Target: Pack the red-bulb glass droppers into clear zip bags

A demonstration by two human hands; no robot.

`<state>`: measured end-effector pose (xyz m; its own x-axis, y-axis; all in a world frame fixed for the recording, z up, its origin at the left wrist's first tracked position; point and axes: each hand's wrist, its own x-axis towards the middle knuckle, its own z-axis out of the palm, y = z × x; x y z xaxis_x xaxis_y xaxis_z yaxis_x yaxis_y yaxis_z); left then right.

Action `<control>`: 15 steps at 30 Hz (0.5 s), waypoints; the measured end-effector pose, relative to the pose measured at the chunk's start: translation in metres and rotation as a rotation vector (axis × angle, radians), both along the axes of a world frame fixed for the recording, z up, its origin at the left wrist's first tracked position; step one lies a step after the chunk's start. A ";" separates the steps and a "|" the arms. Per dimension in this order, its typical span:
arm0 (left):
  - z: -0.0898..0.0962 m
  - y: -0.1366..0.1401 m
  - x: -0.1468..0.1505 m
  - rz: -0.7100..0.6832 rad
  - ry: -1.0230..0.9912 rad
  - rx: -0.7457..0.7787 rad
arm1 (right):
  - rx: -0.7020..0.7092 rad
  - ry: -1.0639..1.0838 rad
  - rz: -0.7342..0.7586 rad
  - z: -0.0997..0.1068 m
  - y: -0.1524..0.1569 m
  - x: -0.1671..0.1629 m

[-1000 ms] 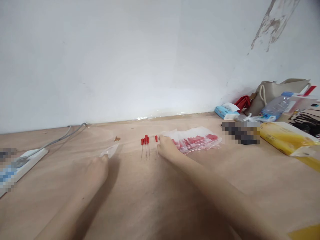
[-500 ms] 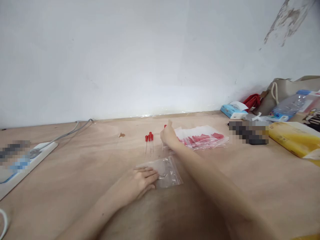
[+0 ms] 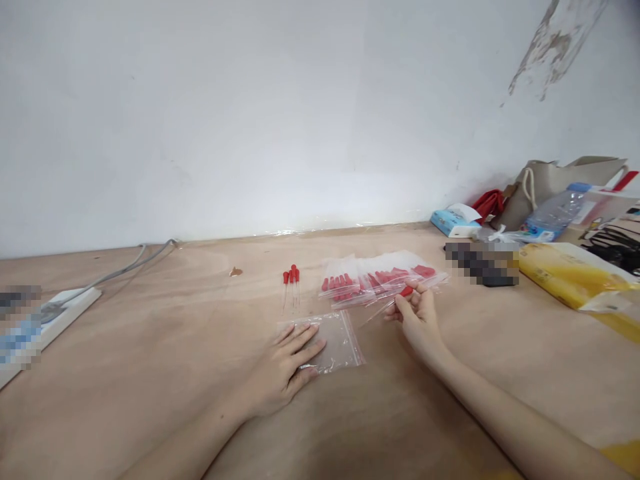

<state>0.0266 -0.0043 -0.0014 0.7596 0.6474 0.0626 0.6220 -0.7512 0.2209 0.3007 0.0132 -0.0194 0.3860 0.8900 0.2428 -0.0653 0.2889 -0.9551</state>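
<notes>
My left hand [image 3: 287, 367] lies flat with its fingers spread on a clear zip bag [image 3: 333, 343], whose zip edge points right. In my right hand [image 3: 417, 323], thumb and fingers pinch the red end of a red-headed piece with a thin metal shank [image 3: 407, 291]. The shank points down and left, toward the bag's right side. Several like red-headed pieces [image 3: 293, 275] lie side by side beyond the bag. Just past my right hand, overlapping zip bags [image 3: 345, 283] hold more red pieces.
At the left are a white power strip [image 3: 75, 317] and a grey cable [image 3: 125, 270]. A blue tissue pack [image 3: 455, 221], a blurred dark object [image 3: 483, 265], a yellow pack [image 3: 565, 273], a plastic bottle [image 3: 557, 213] and a grey bag [image 3: 555, 180] sit at the right.
My right hand has moved right and nearer to me, holding one red-headed piece. The left hand's fingers have spread more on the zip bag. The view has shifted slightly.
</notes>
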 end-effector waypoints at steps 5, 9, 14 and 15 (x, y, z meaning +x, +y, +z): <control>-0.001 0.001 -0.002 -0.005 0.001 0.022 | -0.021 0.037 0.028 -0.007 -0.003 -0.015; 0.000 0.001 -0.002 -0.004 0.016 0.030 | -0.012 0.027 0.051 -0.009 -0.005 -0.016; 0.003 0.001 0.000 0.008 0.063 0.032 | 0.032 0.016 -0.048 -0.009 -0.002 -0.007; 0.003 0.001 0.000 0.009 0.068 0.032 | 0.030 0.013 -0.052 -0.009 -0.002 -0.007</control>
